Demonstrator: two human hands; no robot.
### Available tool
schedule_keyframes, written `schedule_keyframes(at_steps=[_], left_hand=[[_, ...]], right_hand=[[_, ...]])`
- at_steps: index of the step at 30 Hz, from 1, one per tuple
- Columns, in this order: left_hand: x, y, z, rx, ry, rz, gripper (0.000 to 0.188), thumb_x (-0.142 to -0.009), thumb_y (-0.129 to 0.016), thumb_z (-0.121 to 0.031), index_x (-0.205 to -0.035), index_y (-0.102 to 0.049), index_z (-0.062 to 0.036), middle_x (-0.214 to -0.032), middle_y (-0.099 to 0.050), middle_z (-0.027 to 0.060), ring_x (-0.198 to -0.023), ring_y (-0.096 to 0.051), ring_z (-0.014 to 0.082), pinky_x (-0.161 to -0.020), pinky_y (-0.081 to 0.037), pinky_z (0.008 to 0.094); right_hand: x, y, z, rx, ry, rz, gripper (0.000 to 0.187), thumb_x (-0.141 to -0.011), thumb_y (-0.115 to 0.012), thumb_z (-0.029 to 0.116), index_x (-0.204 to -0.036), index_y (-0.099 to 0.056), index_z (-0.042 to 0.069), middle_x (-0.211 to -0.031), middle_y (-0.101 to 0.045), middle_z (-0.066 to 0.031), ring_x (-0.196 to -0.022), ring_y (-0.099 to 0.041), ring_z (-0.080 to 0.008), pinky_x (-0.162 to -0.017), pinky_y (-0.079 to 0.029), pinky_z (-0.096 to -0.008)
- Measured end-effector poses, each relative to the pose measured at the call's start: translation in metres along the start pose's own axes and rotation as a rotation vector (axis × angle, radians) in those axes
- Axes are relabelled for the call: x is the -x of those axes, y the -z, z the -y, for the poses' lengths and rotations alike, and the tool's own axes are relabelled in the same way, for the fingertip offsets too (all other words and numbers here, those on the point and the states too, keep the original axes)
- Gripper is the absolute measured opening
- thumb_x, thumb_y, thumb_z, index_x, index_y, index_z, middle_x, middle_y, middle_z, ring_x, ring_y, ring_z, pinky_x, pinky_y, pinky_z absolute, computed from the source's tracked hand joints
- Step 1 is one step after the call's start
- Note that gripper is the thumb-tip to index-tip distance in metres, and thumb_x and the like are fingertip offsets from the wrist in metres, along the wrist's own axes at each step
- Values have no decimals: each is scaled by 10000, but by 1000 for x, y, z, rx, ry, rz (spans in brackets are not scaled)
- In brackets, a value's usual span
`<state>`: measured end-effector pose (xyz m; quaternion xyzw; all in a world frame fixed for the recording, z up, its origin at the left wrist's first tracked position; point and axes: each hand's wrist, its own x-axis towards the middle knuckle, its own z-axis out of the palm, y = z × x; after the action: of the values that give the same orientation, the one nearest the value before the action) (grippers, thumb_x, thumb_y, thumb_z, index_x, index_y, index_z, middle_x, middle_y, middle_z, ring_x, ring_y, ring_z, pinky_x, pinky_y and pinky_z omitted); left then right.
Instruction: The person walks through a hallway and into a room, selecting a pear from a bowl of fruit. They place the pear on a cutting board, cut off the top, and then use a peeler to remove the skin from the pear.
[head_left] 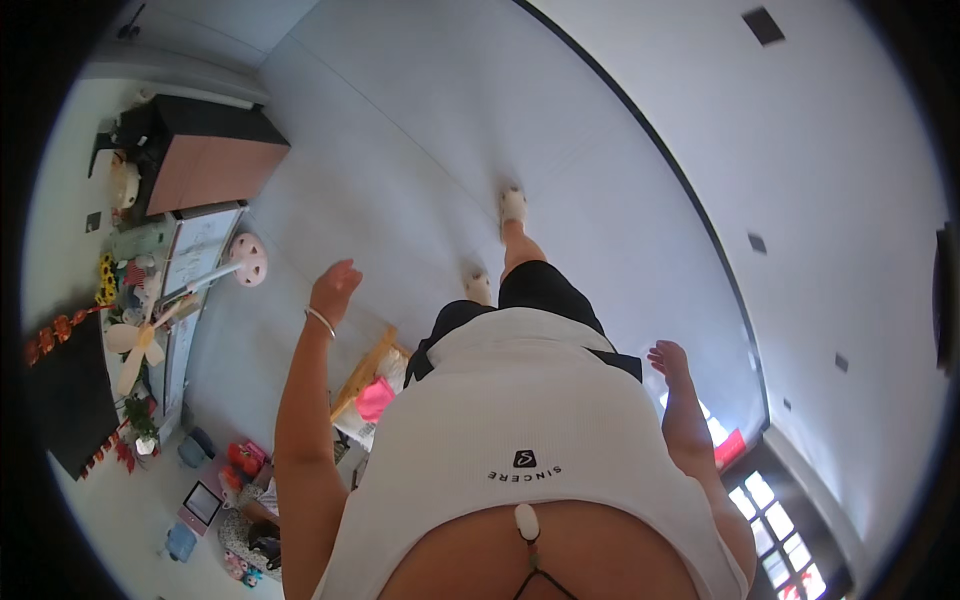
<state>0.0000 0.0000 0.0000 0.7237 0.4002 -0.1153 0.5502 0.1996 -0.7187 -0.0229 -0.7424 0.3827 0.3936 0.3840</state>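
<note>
The person's left hand (337, 287) is in front of the body, out to the left side. Its fingers are loosely bent, about half open, and I see nothing in its hold. A pale bracelet (321, 322) goes around the wrist. The right hand (668, 358) hangs out at the other side, near the hip, with the fingers a little curled and slightly apart; it also has hold of nothing that I can see.

The things nearest to the left hand are a wooden frame (362, 372) and a pink cloth (376, 400). Both are between the left forearm and the person's body, apart from the hand, and the cloth is beside the frame. The body partly hides them, so I cannot tell what kind of furniture the frame is.

The person wears a white top (530, 400), black shorts (545, 287) and pale shoes; the one shoe (513, 203) is farther forward on the grey floor (400, 180) than the other. A small white pendant (527, 521) hangs on a dark cord at the chest.

On the left, well apart from the hand, stand a fan (140, 340) with pale blades and a pink round base, and a brown cabinet (215, 165) with black sides. A window (780, 535) is at the lower right.
</note>
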Motion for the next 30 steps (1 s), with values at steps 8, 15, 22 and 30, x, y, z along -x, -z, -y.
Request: schedule_keyframes(at_steps=[8, 15, 22, 30], left_hand=[[3, 1, 66, 145, 556, 114, 266, -905, -595, -292, -948, -627, -32, -762, -614, 5, -684, -580, 145, -599, -479, 290], [-26, 1, 96, -382, 40, -67, 315, -869, -626, -331, -959, -654, -31, -907, -680, 115, -856, -642, 212, -764, -497, 349], [-190, 78, 88, -422, 473, 287, 436, -858, -590, -465, -988, -665, -56, -1042, -670, 182, -1004, -624, 346, -877, -479, 452], [-311, 344, -410, 680, -500, 197, 257, -972, -469, -102, -1132, -617, 36, -1135, -632, 114, -1003, -581, 174, -901, -447, 290]], right_hand=[[-113, -92, 330, 81, 310, 145, 267, -890, -608, 239, -1126, -601, 116, -947, -685, -73, -791, -681, -184, -642, -527, -292], [-78, -258, 579, 243, 495, 259, 316, -916, -579, 280, -1180, -588, 106, -1045, -672, -80, -899, -663, -189, -791, -505, -324], [-85, -361, 665, 302, 421, 304, 245, -916, -540, 296, -1080, -612, 129, -920, -677, -48, -805, -671, -179, -698, -510, -333], [-52, -482, 777, 754, 376, 300, 204, -883, -613, 240, -1045, -625, 115, -907, -670, -37, -793, -658, -160, -707, -509, -333]])
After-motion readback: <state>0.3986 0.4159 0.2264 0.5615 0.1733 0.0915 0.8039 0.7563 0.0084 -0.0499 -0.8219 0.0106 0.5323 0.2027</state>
